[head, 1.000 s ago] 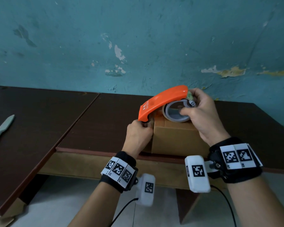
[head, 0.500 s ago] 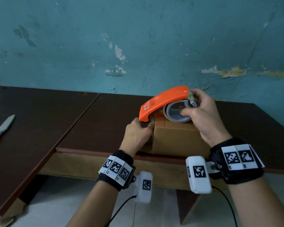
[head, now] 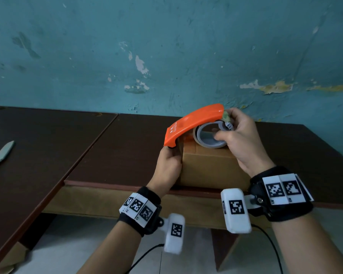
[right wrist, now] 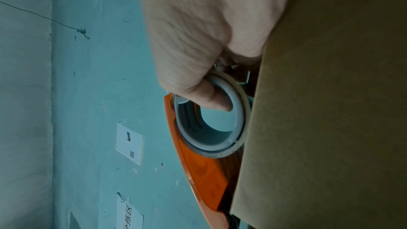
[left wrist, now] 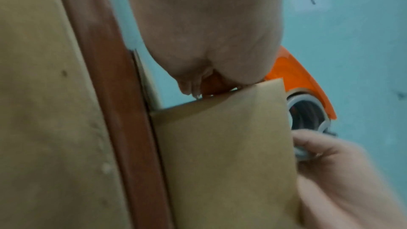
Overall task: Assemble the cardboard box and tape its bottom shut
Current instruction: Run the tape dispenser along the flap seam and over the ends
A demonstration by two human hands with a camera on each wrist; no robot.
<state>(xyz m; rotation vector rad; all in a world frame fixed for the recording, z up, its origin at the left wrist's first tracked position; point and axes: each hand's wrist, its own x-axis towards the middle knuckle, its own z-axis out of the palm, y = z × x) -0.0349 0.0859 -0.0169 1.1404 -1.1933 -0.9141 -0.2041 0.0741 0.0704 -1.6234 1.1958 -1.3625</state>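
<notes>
A small brown cardboard box [head: 212, 169] stands at the front edge of the dark table [head: 123, 151]. On its top rests an orange tape dispenser [head: 194, 121] carrying a grey tape roll [head: 209, 140]; its nose points over the box's left edge. My right hand [head: 226, 127] grips the dispenser's rear, thumb hooked into the roll's core [right wrist: 237, 111]. My left hand [head: 171, 155] curls round the box's left top corner, just under the nose. The left wrist view shows the fingers [left wrist: 209, 83] against the box [left wrist: 220, 145]. The tape strip itself is hidden.
A second dark table [head: 28, 155] adjoins on the left and carries a pale knife-like tool [head: 0, 157]. A teal wall [head: 166, 56] rises right behind the tables. The box sits close to the red-brown front edge [head: 117, 184], with floor below.
Almost nothing has moved. The dispenser's nose has edged slightly to the left over the box's edge, and my left wrist has sunk a little. Both holds are unchanged.
</notes>
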